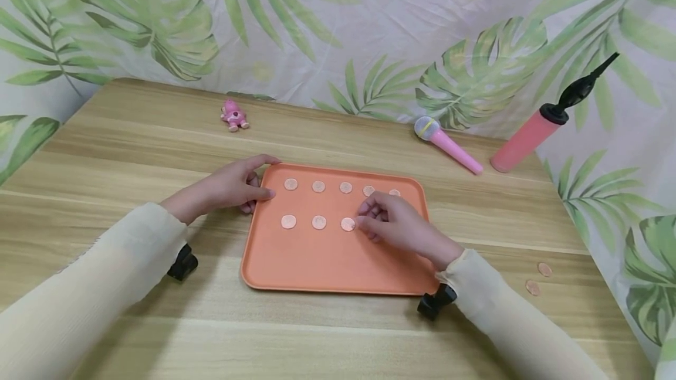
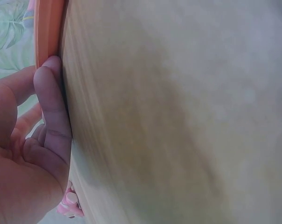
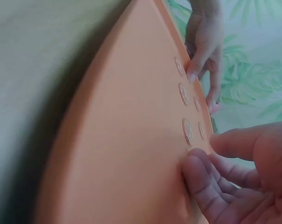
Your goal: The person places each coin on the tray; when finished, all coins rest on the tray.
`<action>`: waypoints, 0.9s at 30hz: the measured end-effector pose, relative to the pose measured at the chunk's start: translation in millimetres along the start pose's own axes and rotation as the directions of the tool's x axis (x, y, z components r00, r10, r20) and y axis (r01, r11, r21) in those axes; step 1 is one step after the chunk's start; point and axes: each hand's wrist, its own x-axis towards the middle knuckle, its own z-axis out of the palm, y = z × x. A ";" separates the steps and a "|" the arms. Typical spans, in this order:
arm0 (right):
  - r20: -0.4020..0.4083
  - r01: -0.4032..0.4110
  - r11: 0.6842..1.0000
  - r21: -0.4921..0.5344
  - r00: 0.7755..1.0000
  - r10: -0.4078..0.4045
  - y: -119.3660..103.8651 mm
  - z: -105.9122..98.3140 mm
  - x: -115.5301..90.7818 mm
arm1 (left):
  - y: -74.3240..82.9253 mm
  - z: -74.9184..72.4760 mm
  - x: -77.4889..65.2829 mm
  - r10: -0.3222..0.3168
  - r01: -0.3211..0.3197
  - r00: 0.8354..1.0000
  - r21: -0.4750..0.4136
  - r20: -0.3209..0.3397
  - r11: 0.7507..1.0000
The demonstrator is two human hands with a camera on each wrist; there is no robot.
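Note:
An orange tray (image 1: pixel 338 268) lies on the table with copper-coloured coins in two rows. Several coins make up the far row, including a coin (image 1: pixel 291 184) at its left end; three form the near row. My left hand (image 1: pixel 232 186) grips the tray's left rim, its thumb over the edge; the left wrist view shows fingers against the rim's outside (image 2: pixel 48 32). Over the tray, my right hand (image 1: pixel 393 221) has loosely bent fingers, with the thumb tip beside the near row's right coin (image 1: pixel 347 224). In the right wrist view that coin (image 3: pixel 187 132) lies flat, and no coin shows between the fingertips.
Two loose coins (image 1: pixel 533 288) lie on the table at the right. Toward the back stand a pink bear figure (image 1: pixel 234 116) and a pink pump (image 1: pixel 528 138) with a black nozzle. A pink toy microphone (image 1: pixel 449 145) lies left of the pump, before a leaf-patterned cloth (image 1: pixel 391 34).

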 end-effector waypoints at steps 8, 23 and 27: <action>-0.111 0.037 0.997 0.066 0.993 -0.030 17.8 -20.8 -29.3 | 2.8 0.0 -1.8 -0.004 0.004 1.000 0.010 -0.005 1.000; -0.375 0.013 1.000 0.022 0.927 -0.004 63.3 -73.3 -101.5 | 0.9 -0.8 -1.8 0.007 -0.007 1.000 0.017 -0.005 1.000; -0.412 -0.005 1.000 -0.024 0.911 -0.005 79.4 -85.2 -123.3 | 1.1 -0.8 -0.7 0.008 -0.008 1.000 0.013 0.000 1.000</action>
